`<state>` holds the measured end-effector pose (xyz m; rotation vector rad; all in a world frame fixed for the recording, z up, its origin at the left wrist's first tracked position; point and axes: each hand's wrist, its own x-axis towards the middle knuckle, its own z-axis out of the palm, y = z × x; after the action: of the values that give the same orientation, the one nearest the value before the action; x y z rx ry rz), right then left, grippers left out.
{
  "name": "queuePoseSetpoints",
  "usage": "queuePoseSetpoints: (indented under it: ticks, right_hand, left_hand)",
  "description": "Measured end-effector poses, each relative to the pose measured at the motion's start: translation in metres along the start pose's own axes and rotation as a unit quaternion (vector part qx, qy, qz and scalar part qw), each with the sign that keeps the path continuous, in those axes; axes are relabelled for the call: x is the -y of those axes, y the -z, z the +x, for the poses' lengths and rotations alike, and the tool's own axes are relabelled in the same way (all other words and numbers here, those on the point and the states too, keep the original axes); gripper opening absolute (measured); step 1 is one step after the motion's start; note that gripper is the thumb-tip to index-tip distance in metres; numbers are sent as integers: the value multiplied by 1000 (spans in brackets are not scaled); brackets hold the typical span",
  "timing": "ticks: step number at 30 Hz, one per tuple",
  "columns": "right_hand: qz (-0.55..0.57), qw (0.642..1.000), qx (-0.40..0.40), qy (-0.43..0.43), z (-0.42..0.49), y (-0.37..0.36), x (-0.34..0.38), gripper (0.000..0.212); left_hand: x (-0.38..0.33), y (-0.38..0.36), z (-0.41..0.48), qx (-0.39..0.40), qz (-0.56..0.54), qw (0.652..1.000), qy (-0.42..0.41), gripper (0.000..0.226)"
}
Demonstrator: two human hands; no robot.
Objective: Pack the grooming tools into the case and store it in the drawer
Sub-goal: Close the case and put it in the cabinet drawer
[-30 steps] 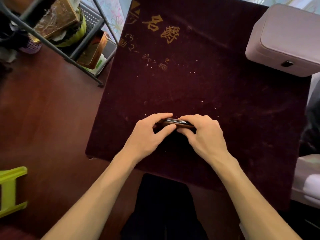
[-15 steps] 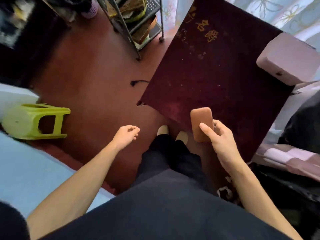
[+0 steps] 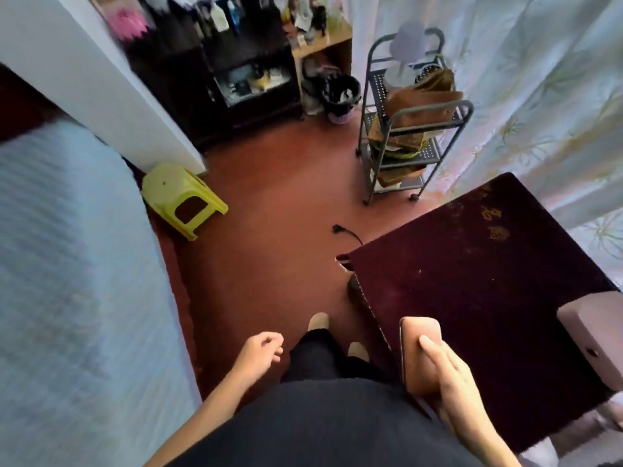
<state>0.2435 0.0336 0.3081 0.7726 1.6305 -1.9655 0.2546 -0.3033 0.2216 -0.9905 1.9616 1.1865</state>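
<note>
The person's dark clothing [image 3: 320, 429] filled the bottom of the view, both bare forearms reaching out from it. The two hands were well apart. The right hand [image 3: 453, 379] gripped the tan case [image 3: 418, 345] by its near end, thumb laid across the broad face and the other fingers hidden behind it. The case was lifted off the surface, over the near-left edge of the maroon cloth [image 3: 472, 291] that covered the table; whether it was fully closed could not be told. The left hand [image 3: 261, 353] hung over the floor [image 3: 269, 251] with fingers loosely curled, holding nothing. Between the hands, two feet in pale footwear [image 3: 318, 321] stood on the red-brown floor.

At the right edge of the cloth sat a pale pink box [image 3: 593, 332], partly cut off by the frame. A bed with a light blue cover [image 3: 67, 271] ran along the left. Farther out, a black plug and cord [image 3: 344, 230] lay on the floor just beside the table corner, and a yellow-green stool [image 3: 182, 197] stood by the bed. Beyond those, a grey metal rack [image 3: 414, 112] loaded with brown items stood against a pale flowered curtain [image 3: 539, 79], with a dark bin [image 3: 340, 92] and a dark cabinet [image 3: 236, 75] at the far wall
</note>
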Motion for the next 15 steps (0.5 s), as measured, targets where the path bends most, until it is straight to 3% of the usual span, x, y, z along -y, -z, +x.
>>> queuePoseSetpoints:
  ticks: [3,5,9,15]
  right_hand:
    - [-46,999,5,8,8,-1,6,59]
    - [-81,997,4,12,16,-6,10,64]
    - [-138,990,15,8,39,-26,20,42]
    - [-192,980,45,25,71,-77,38,36]
  left_hand:
    - [33,-4,-24,-26,-40,999,25,19]
    - [52,-3,-37,-42,-63,996,49,17]
    - [88,-2,-51,-63,-98,988,99,14]
    - [135,8,-45,-62,-165,967,183,20]
